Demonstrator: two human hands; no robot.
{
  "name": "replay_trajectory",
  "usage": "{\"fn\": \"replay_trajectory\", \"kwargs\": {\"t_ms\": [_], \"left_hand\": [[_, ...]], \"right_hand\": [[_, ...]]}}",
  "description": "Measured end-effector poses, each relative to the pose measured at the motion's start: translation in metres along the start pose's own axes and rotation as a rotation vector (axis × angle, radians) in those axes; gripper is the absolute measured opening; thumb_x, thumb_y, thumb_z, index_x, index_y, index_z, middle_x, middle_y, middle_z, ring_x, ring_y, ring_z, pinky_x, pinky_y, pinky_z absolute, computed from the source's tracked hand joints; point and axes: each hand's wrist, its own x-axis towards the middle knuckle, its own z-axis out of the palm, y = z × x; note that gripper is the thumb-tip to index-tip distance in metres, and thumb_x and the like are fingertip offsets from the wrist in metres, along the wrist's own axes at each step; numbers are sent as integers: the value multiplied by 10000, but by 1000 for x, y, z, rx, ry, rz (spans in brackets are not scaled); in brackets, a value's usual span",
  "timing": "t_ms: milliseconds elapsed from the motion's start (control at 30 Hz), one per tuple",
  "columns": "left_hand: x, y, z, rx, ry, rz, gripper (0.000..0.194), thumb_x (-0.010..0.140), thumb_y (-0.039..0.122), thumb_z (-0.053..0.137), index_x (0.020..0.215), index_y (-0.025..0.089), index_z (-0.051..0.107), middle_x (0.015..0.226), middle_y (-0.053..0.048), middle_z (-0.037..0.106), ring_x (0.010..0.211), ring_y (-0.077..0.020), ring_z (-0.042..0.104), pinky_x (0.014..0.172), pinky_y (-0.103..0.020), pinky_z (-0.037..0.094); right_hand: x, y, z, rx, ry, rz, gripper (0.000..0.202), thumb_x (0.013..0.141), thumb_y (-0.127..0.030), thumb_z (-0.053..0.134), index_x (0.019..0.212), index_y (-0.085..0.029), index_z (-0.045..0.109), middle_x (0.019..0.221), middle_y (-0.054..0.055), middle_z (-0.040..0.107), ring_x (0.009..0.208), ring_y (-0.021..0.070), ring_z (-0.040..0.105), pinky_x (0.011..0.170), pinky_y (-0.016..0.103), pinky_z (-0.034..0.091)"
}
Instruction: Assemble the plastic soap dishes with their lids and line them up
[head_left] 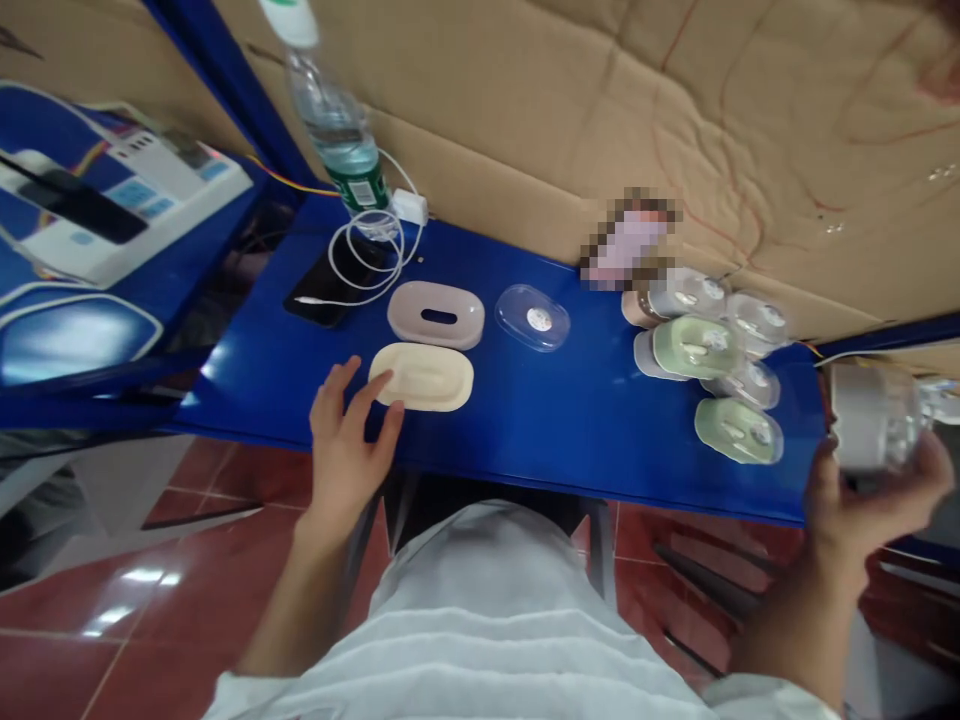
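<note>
My left hand (346, 440) rests at the front edge of the blue table (540, 420), fingers spread and touching the left end of a cream oval soap-dish part (421, 376). Behind it lies a pinkish-grey oval tray with a slot (436, 314), and to its right a clear oval lid (532, 317). My right hand (874, 500) is raised past the table's right end, holding a blurred white and clear box (870, 430). Several stacked green, grey and clear soap boxes (712, 350) sit at the right of the table.
A water bottle (334, 115) stands at the back left beside a coiled white cable (371, 255) and a black phone (326, 290). Cardboard (600, 110) lines the wall behind. A blue and white machine (90, 210) is on the left. Red floor tiles lie below.
</note>
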Motion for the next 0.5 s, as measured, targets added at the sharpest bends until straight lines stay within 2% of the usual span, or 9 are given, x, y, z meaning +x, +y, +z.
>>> {"fn": "replay_trajectory", "kwargs": {"t_ms": [100, 133, 200, 267, 333, 433, 500], "left_hand": [[0, -7, 9, 124, -167, 108, 298, 1035, 364, 628, 1299, 288, 741, 1638, -125, 538, 1561, -434, 439, 1286, -711, 261], [-3, -5, 12, 154, -208, 138, 300, 1040, 361, 616, 1303, 291, 741, 1629, -127, 551, 1559, -438, 442, 1282, -723, 249], [-12, 2, 17, 198, -258, 174, 323, 1056, 338, 579, 1343, 295, 723, 1625, -128, 557, 1571, -425, 430, 1285, -721, 238], [-22, 9, 20, 210, -271, 191, 321, 1070, 306, 549, 1340, 297, 721, 1617, -123, 567, 1567, -390, 448, 1292, -686, 256], [-31, 14, 22, 197, -251, 203, 282, 1066, 308, 568, 1287, 290, 742, 1614, -129, 564, 1539, -363, 490, 1294, -648, 283], [-37, 21, 24, 186, -202, 166, 275, 1043, 350, 628, 1285, 275, 735, 1645, -161, 516, 1514, -352, 519, 1283, -622, 314], [-36, 25, 26, 205, -201, 126, 332, 1040, 371, 637, 1350, 272, 700, 1672, -181, 475, 1538, -363, 486, 1274, -631, 311]], "right_hand": [[39, 54, 25, -169, -262, -51, 848, 816, -763, 781, 1278, -54, 738, 1253, 378, 701, 1296, 495, 668, 1000, 606, 540], [46, 62, 37, -180, -330, -69, 734, 867, -721, 756, 1204, -69, 762, 1227, 356, 718, 1313, 481, 661, 1026, 595, 535], [51, 63, 60, -148, -415, -114, 578, 894, -657, 764, 1074, -108, 790, 1172, 309, 745, 1296, 446, 676, 1035, 561, 542], [50, 47, 75, -89, -452, -169, 528, 858, -640, 811, 996, -130, 800, 1126, 285, 758, 1233, 424, 707, 999, 539, 563], [46, 19, 79, -32, -426, -211, 518, 835, -642, 835, 989, -149, 808, 1152, 277, 750, 1185, 404, 722, 962, 530, 572], [40, -31, 66, 49, -334, -248, 463, 906, -627, 777, 1085, -202, 811, 1321, 255, 691, 1230, 365, 688, 987, 534, 547], [38, -62, 53, 125, -332, -305, 468, 958, -626, 713, 1191, -227, 791, 1431, 239, 636, 1309, 361, 640, 1037, 546, 522]]}}
